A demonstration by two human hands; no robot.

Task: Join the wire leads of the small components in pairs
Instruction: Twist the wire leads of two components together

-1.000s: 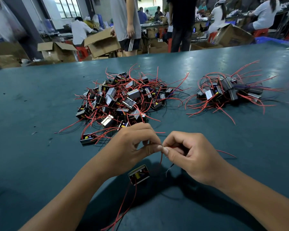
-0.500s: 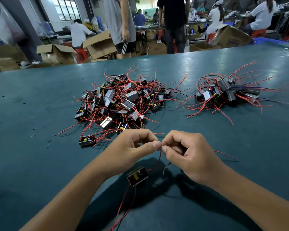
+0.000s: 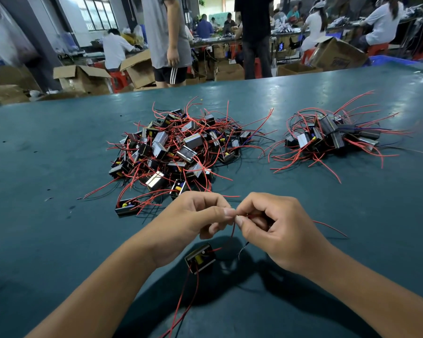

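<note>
Both grips narrow: left hand (image 3: pixel 193 222) and right hand (image 3: pixel 276 228) pinch red wire leads (image 3: pixel 233 230) thumb-to-thumb; small component (image 3: pixel 200 257) hangs directly below, leads running vertical.

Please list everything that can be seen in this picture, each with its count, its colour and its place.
table: one, dark teal, fills the foreground.
large pile of components: one, black and silver bodies with red and black wires, table centre.
smaller pile of components: one, same colours, table right.
single component: one, black with yellow inside, near edge of the large pile.
hanging component: one, black and yellow, below the hands, red leads trailing down.
red lead: one, pinched between both hands.
cardboard boxes: several, brown, floor beyond the table.
people: several, standing and seated, background.
left hand: one, pinches the lead.
right hand: one, pinches the lead.
</note>
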